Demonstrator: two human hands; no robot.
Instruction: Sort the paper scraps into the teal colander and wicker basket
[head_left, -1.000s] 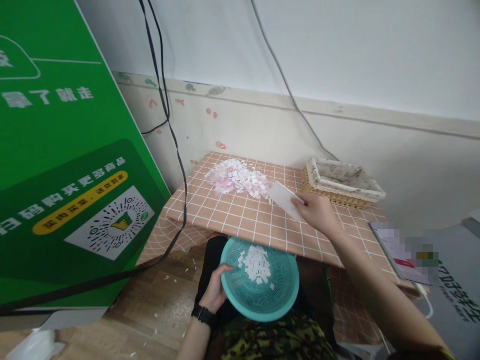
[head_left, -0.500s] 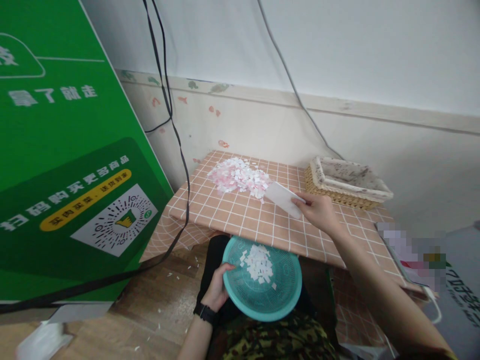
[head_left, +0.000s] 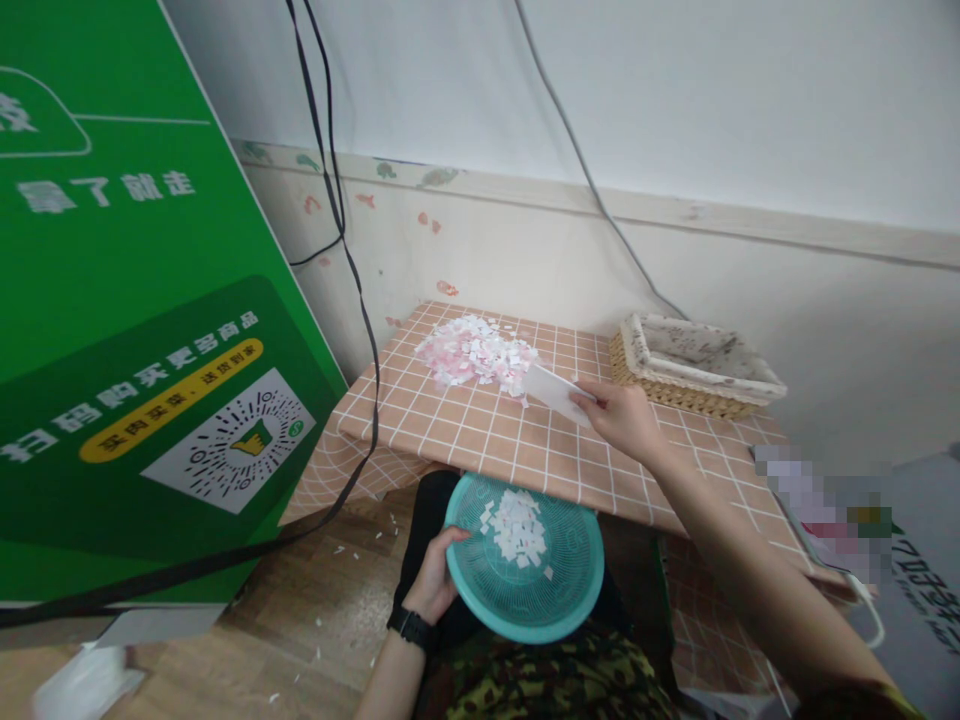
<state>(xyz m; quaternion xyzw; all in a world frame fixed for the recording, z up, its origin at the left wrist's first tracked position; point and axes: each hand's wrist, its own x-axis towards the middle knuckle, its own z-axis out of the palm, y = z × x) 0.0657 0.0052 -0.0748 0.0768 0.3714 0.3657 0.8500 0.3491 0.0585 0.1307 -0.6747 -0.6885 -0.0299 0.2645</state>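
Observation:
My left hand (head_left: 436, 575) grips the left rim of a round teal plastic basket (head_left: 525, 615) held below the table's front edge. Small white paper pieces (head_left: 517, 528) lie in the middle of it. Over the tabletop, my right hand (head_left: 619, 415) pinches a flat white card (head_left: 556, 393) by its near right end. The card's far edge meets the right side of a heap of pink and white paper pieces (head_left: 472, 350). Some of the pieces there are hidden behind the card.
A checked brown cloth covers the table (head_left: 465, 430). At its back right sits a wicker basket (head_left: 694, 385) with a fabric lining. On the left stands a large green panel (head_left: 150, 250), with a black strap (head_left: 367, 350) hanging before it. Paper scraps dot the wooden floor (head_left: 330, 600).
My right hand has shifted slightly left and away from me, bringing the card further against the heap and tilting it more upright. My left hand and the teal basket have stayed put.

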